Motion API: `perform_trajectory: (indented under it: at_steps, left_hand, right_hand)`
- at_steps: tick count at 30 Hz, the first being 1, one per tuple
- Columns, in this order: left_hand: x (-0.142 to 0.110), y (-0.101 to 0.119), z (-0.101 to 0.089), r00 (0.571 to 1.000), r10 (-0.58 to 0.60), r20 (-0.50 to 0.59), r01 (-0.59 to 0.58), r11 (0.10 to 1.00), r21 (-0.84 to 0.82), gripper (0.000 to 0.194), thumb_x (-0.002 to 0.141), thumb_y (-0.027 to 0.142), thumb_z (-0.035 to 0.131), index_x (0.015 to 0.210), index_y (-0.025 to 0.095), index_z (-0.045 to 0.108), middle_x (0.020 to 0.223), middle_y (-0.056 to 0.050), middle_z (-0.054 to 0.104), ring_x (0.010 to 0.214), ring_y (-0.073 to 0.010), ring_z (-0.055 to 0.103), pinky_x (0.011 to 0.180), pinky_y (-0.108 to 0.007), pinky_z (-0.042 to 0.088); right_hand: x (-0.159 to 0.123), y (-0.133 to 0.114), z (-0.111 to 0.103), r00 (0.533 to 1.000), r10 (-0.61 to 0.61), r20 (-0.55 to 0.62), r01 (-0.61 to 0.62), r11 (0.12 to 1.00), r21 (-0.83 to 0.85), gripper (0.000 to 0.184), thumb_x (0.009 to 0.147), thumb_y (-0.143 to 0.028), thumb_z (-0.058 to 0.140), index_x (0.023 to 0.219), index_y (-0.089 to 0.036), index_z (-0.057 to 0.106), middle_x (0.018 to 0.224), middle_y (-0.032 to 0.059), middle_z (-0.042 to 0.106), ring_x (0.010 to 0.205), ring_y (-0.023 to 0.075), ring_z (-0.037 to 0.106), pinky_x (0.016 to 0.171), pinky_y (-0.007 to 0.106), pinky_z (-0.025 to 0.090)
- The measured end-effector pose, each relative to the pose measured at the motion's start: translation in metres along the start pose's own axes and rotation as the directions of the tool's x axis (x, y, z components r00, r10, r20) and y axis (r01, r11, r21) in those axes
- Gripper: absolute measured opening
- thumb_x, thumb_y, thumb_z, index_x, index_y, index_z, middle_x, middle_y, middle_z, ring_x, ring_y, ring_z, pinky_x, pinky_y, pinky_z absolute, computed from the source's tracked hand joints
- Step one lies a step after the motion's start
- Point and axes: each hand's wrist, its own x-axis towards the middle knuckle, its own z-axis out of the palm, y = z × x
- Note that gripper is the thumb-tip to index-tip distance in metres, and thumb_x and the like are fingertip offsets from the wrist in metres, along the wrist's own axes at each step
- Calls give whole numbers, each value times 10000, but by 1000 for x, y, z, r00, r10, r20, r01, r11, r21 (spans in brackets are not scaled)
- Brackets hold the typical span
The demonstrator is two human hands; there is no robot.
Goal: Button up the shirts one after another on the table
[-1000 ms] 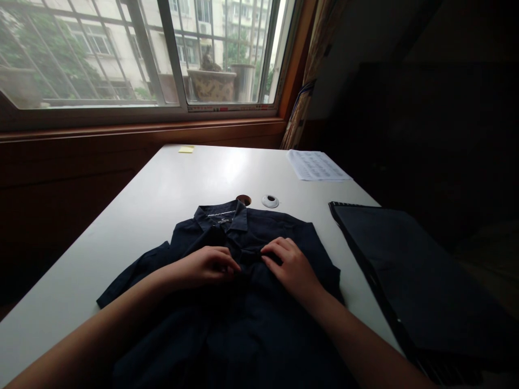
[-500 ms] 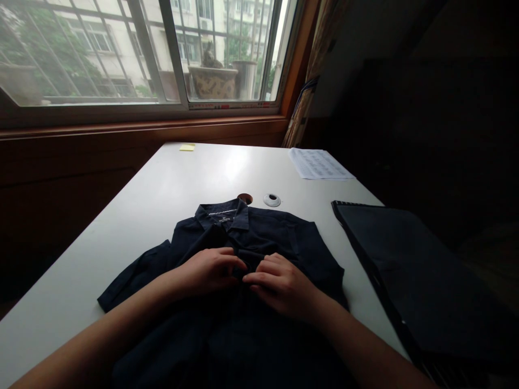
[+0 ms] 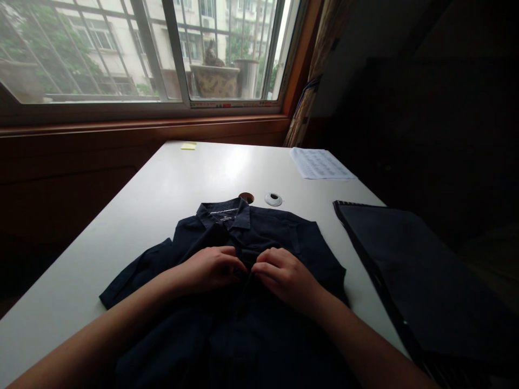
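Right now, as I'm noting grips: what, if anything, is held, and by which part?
The dark shirt: the left hand and right hand pinch its front, below the collar.

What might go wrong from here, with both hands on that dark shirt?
The left hand and right hand sit close together at the front of the shirt; in this dim light their grip is hard to see, so fabric might slip unnoticed.
A tug there could deepen the wrinkles below the collar.
The collar lies close to an open hole in the desk, so it might snag if the shirt shifts.
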Motion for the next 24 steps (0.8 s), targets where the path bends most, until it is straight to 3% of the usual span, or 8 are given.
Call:
perform_trajectory:
  at_steps: [7, 20, 24]
  left_hand:
    - [1, -6, 3, 1000, 1, -17, -2, 999, -48, 207, 895, 231, 655, 1080, 259, 744, 915, -22, 613, 748, -124, 616, 646, -197, 447]
    - [1, -5, 4, 999, -4, -50, 0, 997, -77, 143, 900, 212, 644, 989, 210, 756, 869, -20, 620, 718, -107, 601, 619, -188, 422]
    - [1, -6, 3, 999, 7, -53, -13, 994, -109, 134, 907, 226, 645, 986, 202, 750, 882, -27, 628, 729, -111, 611, 627, -188, 434]
  right_hand:
    - [0, 2, 0, 999, 51, 21, -50, 998, -32, 93, 928, -166, 620, 997, -214, 661, 1011, 50, 650, 879, 185, 582, 774, 327, 429]
    - [-2, 1, 1, 1000, -7, 28, 8, 999, -38, 214, 951, -174, 589, 1147, -244, 638, 1039, 53, 649, 864, 178, 575, 784, 317, 425]
    - [-1, 1, 1, 999, -1, 42, 3, 999, -49, 150, 957, -150, 556, 1048, -217, 654, 996, 53, 650, 845, 175, 571, 767, 311, 418]
